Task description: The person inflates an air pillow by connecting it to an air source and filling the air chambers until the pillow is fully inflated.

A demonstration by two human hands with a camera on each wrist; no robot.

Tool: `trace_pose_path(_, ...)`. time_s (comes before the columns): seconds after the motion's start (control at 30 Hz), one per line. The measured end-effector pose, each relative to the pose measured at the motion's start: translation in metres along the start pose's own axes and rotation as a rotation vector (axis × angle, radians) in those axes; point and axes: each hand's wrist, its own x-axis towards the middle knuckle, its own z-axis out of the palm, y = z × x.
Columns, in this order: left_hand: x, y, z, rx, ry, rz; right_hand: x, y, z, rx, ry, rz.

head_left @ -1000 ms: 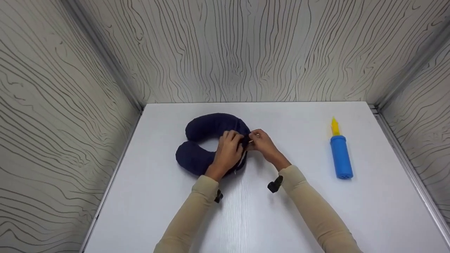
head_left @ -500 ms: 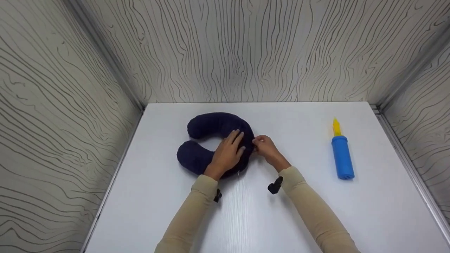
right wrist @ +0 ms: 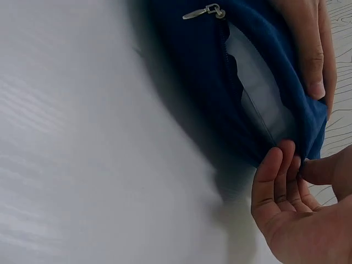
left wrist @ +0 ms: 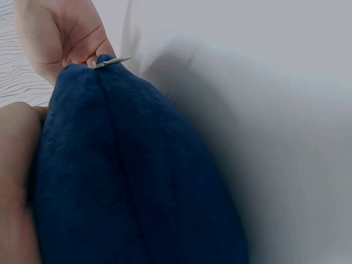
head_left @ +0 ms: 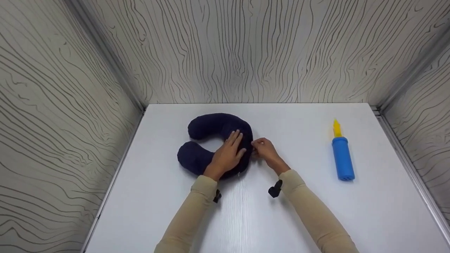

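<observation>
A dark blue U-shaped neck pillow (head_left: 195,156) lies on the white table, its gap toward the left. My left hand (head_left: 226,154) rests on its curved part with the fingers extended. At the pillow's right edge, my right hand (head_left: 266,151) pinches the fabric between thumb and fingers. The right wrist view shows a zipper standing apart there, with a pale inner layer (right wrist: 258,88) in the slit and the right fingertips (right wrist: 286,146) at one end of it. A metal zipper pull (right wrist: 201,12) hangs at the other end.
A blue hand pump (head_left: 342,158) with a yellow nozzle (head_left: 337,128) lies on the table (head_left: 299,123) at the right. Patterned panels (head_left: 225,52) stand behind the table and on both sides.
My left fingers have straightened from a curled hold to lie flat on the pillow. My right hand has moved slightly down along the pillow's edge. A pale strip by the hands has gone from sight.
</observation>
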Motion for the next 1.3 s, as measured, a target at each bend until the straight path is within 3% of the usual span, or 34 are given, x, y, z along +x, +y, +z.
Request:
trace_pose_path(0.2, -0.003, 0.001, -0.004, 0.054, -0.004, 0.023, -0.013, 0.000, -0.001, -0.045, -0.006, -0.048)
trace_pose_path(0.47, -0.012, -0.001, -0.006, 0.219, 0.038, 0.099, -0.045, 0.005, 0.006, -0.294, -0.089, -0.214)
trace_pose_path(0.6, -0.016, -0.002, -0.005, 0.271, 0.012, 0.115, -0.061, 0.011, 0.013, -0.406, -0.156, -0.287)
trace_pose_path(0.8, -0.018, -0.004, -0.001, 0.281, -0.035, 0.134, -0.078, 0.024, 0.028, -0.460, -0.260, -0.290)
trace_pose_path(1.0, -0.017, -0.005, 0.002, 0.260, -0.031, 0.143, -0.081, 0.033, 0.038, -0.568, -0.155, -0.400)
trace_pose_path(1.3, -0.016, -0.006, 0.003, 0.251, -0.041, 0.143, -0.085, 0.039, 0.044, -0.614, -0.011, -0.482)
